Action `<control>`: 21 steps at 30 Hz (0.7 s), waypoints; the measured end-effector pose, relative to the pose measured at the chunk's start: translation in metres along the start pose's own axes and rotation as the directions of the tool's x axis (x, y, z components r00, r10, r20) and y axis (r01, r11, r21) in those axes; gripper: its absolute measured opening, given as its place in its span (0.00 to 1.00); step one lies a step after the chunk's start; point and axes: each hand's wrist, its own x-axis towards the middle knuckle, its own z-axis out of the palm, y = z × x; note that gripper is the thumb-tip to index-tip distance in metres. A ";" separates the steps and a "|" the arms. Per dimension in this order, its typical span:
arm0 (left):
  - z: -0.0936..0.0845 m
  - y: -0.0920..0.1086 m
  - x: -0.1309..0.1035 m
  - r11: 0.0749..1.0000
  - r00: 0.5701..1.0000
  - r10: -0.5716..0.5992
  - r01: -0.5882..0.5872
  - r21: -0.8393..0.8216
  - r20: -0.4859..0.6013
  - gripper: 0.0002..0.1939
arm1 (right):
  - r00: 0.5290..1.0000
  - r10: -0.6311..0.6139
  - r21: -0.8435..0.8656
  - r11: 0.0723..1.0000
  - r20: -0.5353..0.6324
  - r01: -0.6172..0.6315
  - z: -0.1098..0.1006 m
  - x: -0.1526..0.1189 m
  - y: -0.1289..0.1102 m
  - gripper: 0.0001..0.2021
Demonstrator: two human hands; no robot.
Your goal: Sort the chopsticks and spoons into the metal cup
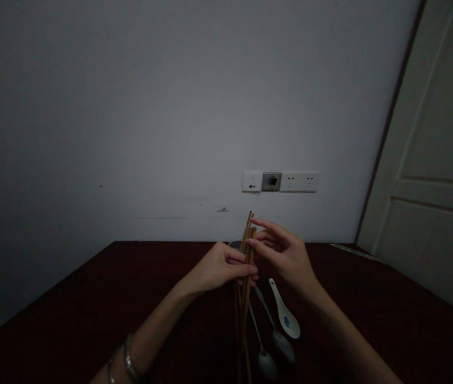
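Observation:
Several wooden chopsticks [244,312] stand roughly upright in a loose bundle, their lower ends spreading apart. My left hand [226,265] is closed round the bundle near its middle. Higher up, my right hand [280,250] pinches the chopsticks between thumb and fingers, with the index finger touching a tip. Beside the bundle on the table lie a long-handled metal spoon [267,365], a second metal spoon [283,345] and a white ceramic spoon [288,322] with a blue mark. Behind my hands shows the rim of a round container [235,244], mostly hidden.
The dark red-brown table [102,314] reaches back to a pale wall [162,117]. Sockets and a switch [280,182] are set in the wall. A flat strip [356,252] lies at the table's back right, near a white door [430,176].

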 end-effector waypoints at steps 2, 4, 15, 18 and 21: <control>0.000 0.000 0.000 1.000 1.000 -0.001 0.001 -0.001 -0.001 0.15 | 0.999 -0.028 -0.030 0.999 -0.019 0.028 0.001 -0.001 0.000 0.19; -0.001 -0.001 0.000 1.000 1.000 -0.001 0.001 -0.004 0.010 0.15 | 0.999 -0.044 -0.068 0.997 -0.032 0.041 0.002 -0.002 -0.001 0.17; -0.002 0.000 -0.004 1.000 0.998 0.003 -0.002 -0.020 0.066 0.15 | 0.999 -0.047 -0.115 0.992 0.004 0.047 0.003 -0.004 -0.002 0.15; -0.002 0.002 -0.004 1.000 0.998 0.003 -0.004 0.006 0.055 0.15 | 0.999 -0.038 -0.095 0.995 0.015 0.040 0.000 -0.002 -0.005 0.16; -0.006 0.003 -0.004 1.000 1.000 -0.009 0.009 0.023 0.013 0.14 | 1.000 -0.004 -0.052 0.999 -0.005 0.004 -0.019 0.008 -0.002 0.20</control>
